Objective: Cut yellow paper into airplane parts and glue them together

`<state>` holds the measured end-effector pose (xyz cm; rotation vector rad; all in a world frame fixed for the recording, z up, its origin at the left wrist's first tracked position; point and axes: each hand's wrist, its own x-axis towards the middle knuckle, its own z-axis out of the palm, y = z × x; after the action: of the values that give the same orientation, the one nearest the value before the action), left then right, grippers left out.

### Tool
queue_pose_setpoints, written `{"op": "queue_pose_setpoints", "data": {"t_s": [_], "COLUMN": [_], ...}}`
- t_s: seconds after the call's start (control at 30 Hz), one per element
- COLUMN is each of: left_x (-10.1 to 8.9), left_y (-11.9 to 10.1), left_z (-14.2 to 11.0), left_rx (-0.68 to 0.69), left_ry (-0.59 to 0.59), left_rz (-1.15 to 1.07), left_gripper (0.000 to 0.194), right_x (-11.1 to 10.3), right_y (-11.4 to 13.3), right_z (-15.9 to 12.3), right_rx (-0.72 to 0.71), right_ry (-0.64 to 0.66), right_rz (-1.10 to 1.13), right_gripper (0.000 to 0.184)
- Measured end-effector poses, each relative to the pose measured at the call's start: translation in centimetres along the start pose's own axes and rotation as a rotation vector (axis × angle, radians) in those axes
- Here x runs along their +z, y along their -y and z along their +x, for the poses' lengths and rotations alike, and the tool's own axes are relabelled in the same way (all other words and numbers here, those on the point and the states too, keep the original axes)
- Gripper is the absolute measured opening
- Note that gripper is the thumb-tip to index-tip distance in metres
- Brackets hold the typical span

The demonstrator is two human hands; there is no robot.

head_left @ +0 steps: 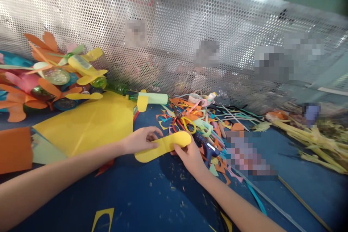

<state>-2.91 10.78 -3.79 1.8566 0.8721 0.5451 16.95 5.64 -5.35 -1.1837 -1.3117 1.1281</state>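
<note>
A yellow paper cutout [163, 147], long with rounded ends and a narrower waist, is held slanting above the blue table. My right hand [191, 157] pinches its right half, thumb in front and the other fingers mostly hidden behind. At the upper left edge of the cutout, my left hand [141, 140] has its thumb overlapping the paper, while its loosely curved fingers stay apart. Just beyond the cutout lie scissors [189, 125] with yellow and red handles. A dark blue glue gun [210, 150] rests close to my right hand.
Large yellow paper [89, 127] and an orange sheet [15, 148] lie on the left. Bottle-and-paper flowers [54, 76] are piled behind them. A green bottle [119, 87], paper scraps [201, 116] and dried husks [307, 137] line the back, before a perforated metal screen [174, 25].
</note>
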Motion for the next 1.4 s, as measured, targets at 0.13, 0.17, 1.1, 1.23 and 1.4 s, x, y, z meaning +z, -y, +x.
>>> {"op": "queue_pose_setpoints", "data": {"t_s": [0.13,0.17,1.1,1.23,1.4], "left_x": [-0.5,-0.6,-0.8,-0.7,-0.7], "left_y": [0.6,0.7,0.8,1.1,1.1], "left_z": [0.1,0.1,-0.6,-0.4,-0.5], "left_rx": [-0.003,0.0,-0.073,-0.109,-0.101], "left_ry": [0.002,-0.003,0.26,0.216,0.196], "left_rz": [-0.067,-0.066,-0.429,-0.548,-0.528], "left_gripper": [0.031,0.03,0.05,0.054,0.055], "right_x": [-0.1,-0.1,-1.3,-2.9,-3.1], "right_y": [-0.2,-0.2,2.2,4.2,4.2], "right_z": [0.0,0.0,-0.1,2.2,6.5], "right_rx": [-0.002,-0.001,-0.136,-0.242,-0.104], "right_ry": [0.018,0.022,0.035,-0.046,-0.024], "right_rz": [-0.003,0.0,-0.382,-1.089,-1.431], "right_gripper": [0.034,0.034,0.019,0.012,0.02]}}
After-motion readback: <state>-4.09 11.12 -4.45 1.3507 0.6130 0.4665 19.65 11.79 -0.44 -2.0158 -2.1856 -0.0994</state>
